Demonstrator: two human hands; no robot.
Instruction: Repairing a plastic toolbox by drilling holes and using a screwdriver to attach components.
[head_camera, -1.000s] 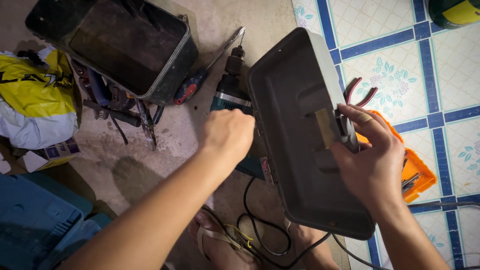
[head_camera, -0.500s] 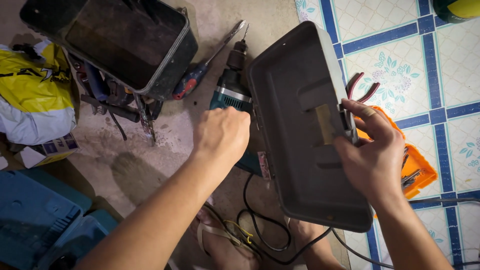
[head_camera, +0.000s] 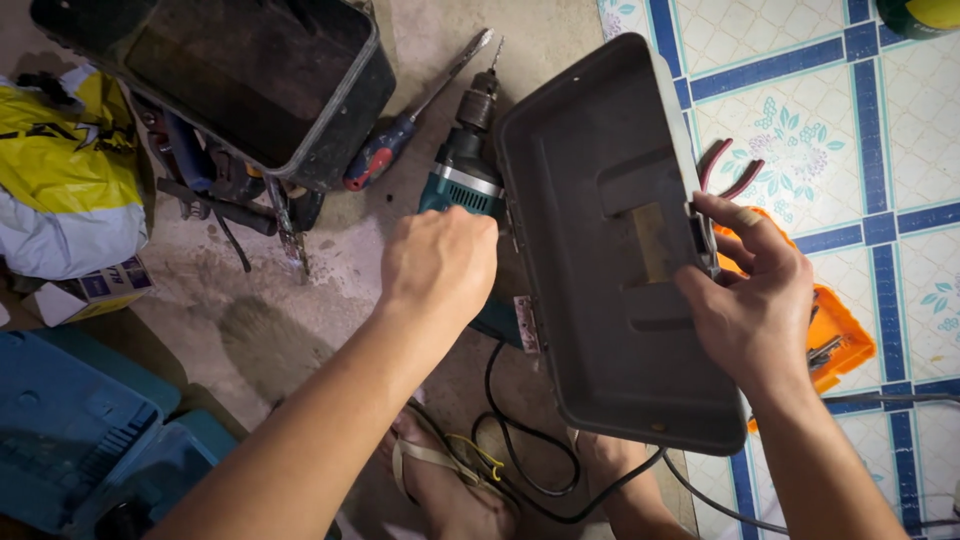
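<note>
My right hand (head_camera: 752, 305) grips the latch edge of a dark grey toolbox lid (head_camera: 610, 240), which stands raised and tilted. My left hand (head_camera: 437, 265) is closed over the body of a teal corded electric drill (head_camera: 463, 180) lying on the concrete floor beside the lid's hinge side. The drill's chuck and bit point away from me. An orange toolbox tray (head_camera: 835, 335) with small bits shows behind the lid under my right hand. Red-handled pliers (head_camera: 725, 170) lie on the tiled floor just beyond.
A black rectangular bin (head_camera: 250, 80) stands at top left over loose tools and a red-and-blue screwdriver (head_camera: 385, 150). A yellow and white bag (head_camera: 65, 190) lies at left, a blue plastic case (head_camera: 70, 440) at bottom left. The drill's black cord (head_camera: 520, 450) loops by my sandalled feet.
The lid and drill sit slightly higher in view as my head shifted. My left hand stays on the drill, and my right hand keeps its hold on the lid's edge.
</note>
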